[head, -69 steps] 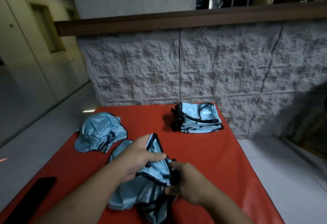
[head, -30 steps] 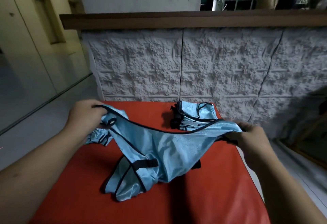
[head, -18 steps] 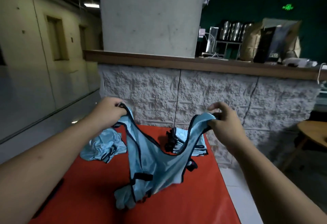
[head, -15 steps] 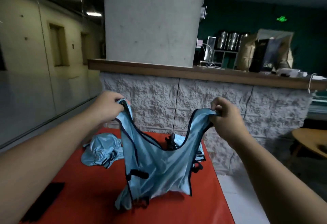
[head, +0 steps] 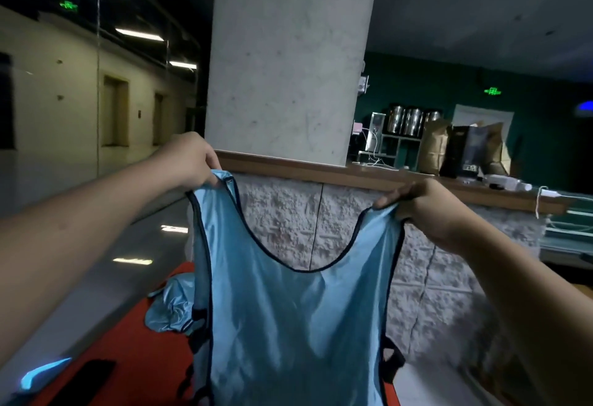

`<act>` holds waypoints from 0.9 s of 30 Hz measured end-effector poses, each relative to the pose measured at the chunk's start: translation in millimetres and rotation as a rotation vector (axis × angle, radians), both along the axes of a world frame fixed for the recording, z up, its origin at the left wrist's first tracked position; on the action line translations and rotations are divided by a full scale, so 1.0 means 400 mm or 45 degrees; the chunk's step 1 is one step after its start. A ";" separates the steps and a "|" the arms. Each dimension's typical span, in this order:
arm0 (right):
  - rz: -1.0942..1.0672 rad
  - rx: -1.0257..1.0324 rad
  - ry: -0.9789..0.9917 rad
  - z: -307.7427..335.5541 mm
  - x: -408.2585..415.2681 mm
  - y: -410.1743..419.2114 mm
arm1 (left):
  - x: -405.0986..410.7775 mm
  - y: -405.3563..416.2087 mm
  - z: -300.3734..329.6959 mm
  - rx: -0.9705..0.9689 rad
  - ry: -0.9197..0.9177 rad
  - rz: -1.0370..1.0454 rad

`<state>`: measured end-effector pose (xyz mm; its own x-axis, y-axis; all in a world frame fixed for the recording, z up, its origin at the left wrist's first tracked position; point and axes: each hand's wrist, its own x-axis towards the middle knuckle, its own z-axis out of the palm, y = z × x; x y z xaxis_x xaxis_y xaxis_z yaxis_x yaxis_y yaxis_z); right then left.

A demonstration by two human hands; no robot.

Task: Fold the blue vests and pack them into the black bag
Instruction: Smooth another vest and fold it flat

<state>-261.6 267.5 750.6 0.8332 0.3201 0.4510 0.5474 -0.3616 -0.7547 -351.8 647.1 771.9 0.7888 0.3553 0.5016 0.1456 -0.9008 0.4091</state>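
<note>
Two blue vests are in sight, and one is up in the air: the held vest (head: 288,325) hangs full length in the middle of the view, black-trimmed, its neckline scooping low between the two shoulder straps. Two hands are on it, one per strap. The left hand (head: 189,161) pinches the top of the left strap, fingers curled down over the fabric, a closed grip on the cloth. The right hand (head: 430,209) does the same on the right strap, thumb and fingers clamped round the strap's top edge. Both arms reach forward, and the vest is stretched flat between them, front panel facing the camera, black side loops showing at its lower edges.

Down on the left, a second vest (head: 170,309) lies crumpled on the red desk (head: 134,351), partly hidden behind the hanging one. One flat black object (head: 83,383) rests on the desk's near left part; what it is I cannot tell.

Beyond stands one grey concrete pillar (head: 288,59) on a rough stone counter wall (head: 346,229) topped by a wooden ledge (head: 337,174). On the far right, three steel canisters (head: 412,121) and two brown paper bags (head: 465,148) sit behind the ledge.
</note>
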 end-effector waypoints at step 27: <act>-0.279 -0.643 0.162 -0.882 0.997 0.515 | 0.983 0.384 -0.956 0.057 0.362 -0.016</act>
